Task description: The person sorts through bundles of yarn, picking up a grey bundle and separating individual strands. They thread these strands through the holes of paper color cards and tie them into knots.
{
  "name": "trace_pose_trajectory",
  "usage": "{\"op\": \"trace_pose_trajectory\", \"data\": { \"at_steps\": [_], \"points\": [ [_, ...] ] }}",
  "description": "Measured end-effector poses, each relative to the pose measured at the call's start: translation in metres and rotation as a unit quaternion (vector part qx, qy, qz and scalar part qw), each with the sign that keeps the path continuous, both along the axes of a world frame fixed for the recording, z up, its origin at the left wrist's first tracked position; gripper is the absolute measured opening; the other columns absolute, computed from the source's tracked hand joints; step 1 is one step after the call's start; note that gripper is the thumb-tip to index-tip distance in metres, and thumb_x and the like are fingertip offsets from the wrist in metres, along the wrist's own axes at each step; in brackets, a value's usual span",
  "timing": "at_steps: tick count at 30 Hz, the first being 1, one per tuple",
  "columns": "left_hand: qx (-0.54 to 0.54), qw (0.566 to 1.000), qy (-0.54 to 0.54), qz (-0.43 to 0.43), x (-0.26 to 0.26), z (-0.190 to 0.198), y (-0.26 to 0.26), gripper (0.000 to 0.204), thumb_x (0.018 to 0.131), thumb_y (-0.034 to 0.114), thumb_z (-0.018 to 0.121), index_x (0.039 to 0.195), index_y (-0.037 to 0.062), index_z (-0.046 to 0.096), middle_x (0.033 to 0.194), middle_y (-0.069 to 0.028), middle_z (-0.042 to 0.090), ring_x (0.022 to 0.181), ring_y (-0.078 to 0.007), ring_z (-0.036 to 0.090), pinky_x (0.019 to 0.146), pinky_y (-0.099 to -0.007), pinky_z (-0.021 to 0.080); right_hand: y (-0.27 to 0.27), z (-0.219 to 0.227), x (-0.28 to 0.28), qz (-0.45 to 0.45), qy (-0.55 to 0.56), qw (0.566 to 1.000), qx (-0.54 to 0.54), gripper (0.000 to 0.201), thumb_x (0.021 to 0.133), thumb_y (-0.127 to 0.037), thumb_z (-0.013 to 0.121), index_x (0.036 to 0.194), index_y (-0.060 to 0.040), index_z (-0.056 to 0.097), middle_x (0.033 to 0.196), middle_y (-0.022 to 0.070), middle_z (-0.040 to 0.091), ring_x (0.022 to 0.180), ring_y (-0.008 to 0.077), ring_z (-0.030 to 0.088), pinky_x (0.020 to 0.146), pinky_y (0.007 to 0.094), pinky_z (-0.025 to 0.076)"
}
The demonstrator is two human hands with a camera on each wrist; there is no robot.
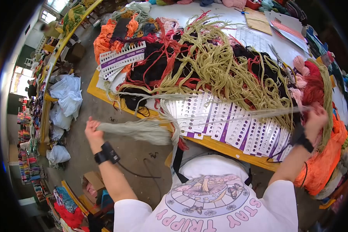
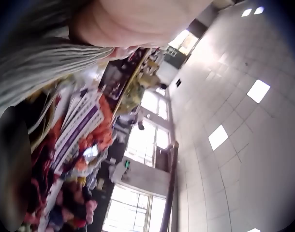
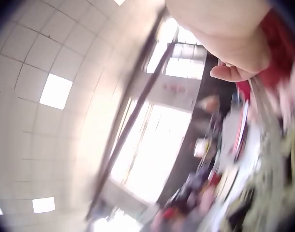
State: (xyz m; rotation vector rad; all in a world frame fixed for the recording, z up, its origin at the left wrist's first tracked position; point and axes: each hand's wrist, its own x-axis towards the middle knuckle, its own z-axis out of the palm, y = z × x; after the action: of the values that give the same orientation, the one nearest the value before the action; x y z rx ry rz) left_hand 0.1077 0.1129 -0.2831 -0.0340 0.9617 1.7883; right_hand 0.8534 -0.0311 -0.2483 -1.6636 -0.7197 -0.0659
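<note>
A pale grey-green yarn skein (image 1: 143,130) is stretched taut in front of the table edge. My left hand (image 1: 92,129) grips its thick end out to the left, over the floor. The strands thin out and run right across the cards to my right hand (image 1: 314,115), which grips the other end near a red and pink yarn bundle (image 1: 311,83). In the left wrist view the grey-green yarn (image 2: 36,67) runs under the hand (image 2: 138,19). The right wrist view is blurred; only part of the right hand (image 3: 225,34) shows.
A yellow-edged table (image 1: 92,88) carries a big tangle of olive, black and red yarn (image 1: 205,65), rows of white and purple punched cards (image 1: 224,123) and orange yarn (image 1: 325,158). White bags (image 1: 67,96) and a cardboard box (image 1: 94,183) lie on the floor at left.
</note>
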Motion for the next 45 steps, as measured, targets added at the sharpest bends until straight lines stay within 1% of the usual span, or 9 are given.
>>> {"op": "trace_pose_trajectory", "data": {
  "at_steps": [4,7,12,15,20,26,29,34,45],
  "points": [
    [0.164,0.95,0.04,-0.261,0.082,0.039,-0.004,0.016,0.088,0.021,0.047,0.079,0.0081,0.051,0.054,0.0042,0.035,0.042,-0.0052,0.031,0.038,-0.019,0.026,0.028,0.018,0.012,0.065,0.124,0.988,0.065,0.011,0.085,-0.01,0.043,0.076,-0.0065,0.048,0.061,0.0003,0.039,0.054,0.0094,0.039,0.064,0.0283,0.045],
    [0.065,0.902,0.111,-0.412,0.214,0.033,-0.008,0.013,0.085,0.021,0.052,0.086,0.0086,0.055,0.073,0.0022,0.049,0.059,-0.0042,0.044,0.047,-0.016,0.036,0.071,0.017,-0.143,0.364,0.207,0.908,0.0,0.026,0.089,-0.022,0.042,0.106,-0.0046,0.049,0.07,-0.0005,0.043,0.066,0.0088,0.047,0.058,0.0277,0.05],
    [0.018,0.767,0.169,-0.618,0.325,-0.015,-0.014,0.024,0.083,0.02,0.056,0.103,0.0064,0.059,0.071,0.0038,0.055,0.058,-0.0024,0.042,0.05,-0.0169,0.031,0.091,-0.047,-0.249,0.597,0.544,0.577,-0.117,0.027,0.089,-0.03,0.045,0.109,-0.011,0.047,0.069,-0.0005,0.049,0.042,0.0009,0.037,0.047,0.0207,0.048],
    [-0.01,0.755,0.191,-0.627,0.338,-0.022,-0.01,0.022,0.082,0.017,0.057,0.1,0.0059,0.059,0.069,0.0037,0.054,0.057,-0.0029,0.042,0.05,-0.0175,0.031,0.092,-0.058,-0.245,0.617,0.501,0.582,-0.169,0.03,0.089,-0.027,0.048,0.111,-0.0073,0.048,0.087,0.0057,0.06,0.065,0.0125,0.058,0.057,0.0273,0.05],
    [-0.05,0.765,0.345,-0.541,0.344,-0.041,-0.011,0.013,0.082,0.018,0.054,0.091,0.0087,0.058,0.069,0.0015,0.054,0.061,-0.0045,0.048,0.055,-0.0188,0.037,0.093,-0.054,-0.261,0.459,0.108,0.847,-0.246,0.016,0.082,-0.017,0.056,0.091,-0.0037,0.056,0.065,0.0098,0.061,0.052,0.0185,0.057,0.052,0.0316,0.045],
    [0.135,0.582,0.738,-0.313,0.353,-0.056,-0.014,0.017,0.082,0.023,0.051,0.087,0.0071,0.056,0.07,-0.0046,0.056,0.056,-0.0139,0.051,0.056,-0.0302,0.042,0.098,-0.075,-0.259,0.393,0.103,0.892,-0.196,0.014,0.076,-0.014,0.057,0.079,-0.0006,0.059,0.065,0.015,0.059,0.058,0.0285,0.058,0.056,0.0337,0.045],
    [-0.043,0.569,0.655,-0.495,0.357,-0.037,-0.005,0.016,0.079,0.021,0.054,0.084,0.0056,0.056,0.068,-0.0102,0.057,0.065,-0.0318,0.054,0.065,-0.0394,0.042,0.098,-0.075,-0.259,0.379,0.062,0.902,-0.199,0.015,0.074,-0.015,0.058,0.078,-0.0003,0.059,0.067,0.0157,0.06,0.061,0.03,0.058,0.057,0.0345,0.045],
    [-0.064,0.689,0.451,-0.564,0.336,-0.037,0.004,0.018,0.085,0.022,0.05,0.083,0.0062,0.056,0.062,-0.004,0.054,0.051,-0.0134,0.048,0.049,-0.0281,0.038,0.097,-0.081,-0.262,0.362,0.039,0.916,-0.171,0.014,0.076,-0.013,0.06,0.077,0.0009,0.059,0.057,0.0057,0.055,0.049,0.0104,0.048,0.05,0.0255,0.04],
    [-0.043,0.776,0.249,-0.579,0.344,-0.053,0.003,0.012,0.086,0.02,0.052,0.089,0.0091,0.057,0.068,0.0023,0.053,0.048,-0.0033,0.041,0.047,-0.0204,0.035,0.096,-0.074,-0.262,0.396,0.034,0.903,-0.164,0.012,0.07,-0.011,0.065,0.079,-0.003,0.063,0.073,0.0103,0.058,0.067,0.0266,0.057,0.061,0.0321,0.044]
  ]
}}
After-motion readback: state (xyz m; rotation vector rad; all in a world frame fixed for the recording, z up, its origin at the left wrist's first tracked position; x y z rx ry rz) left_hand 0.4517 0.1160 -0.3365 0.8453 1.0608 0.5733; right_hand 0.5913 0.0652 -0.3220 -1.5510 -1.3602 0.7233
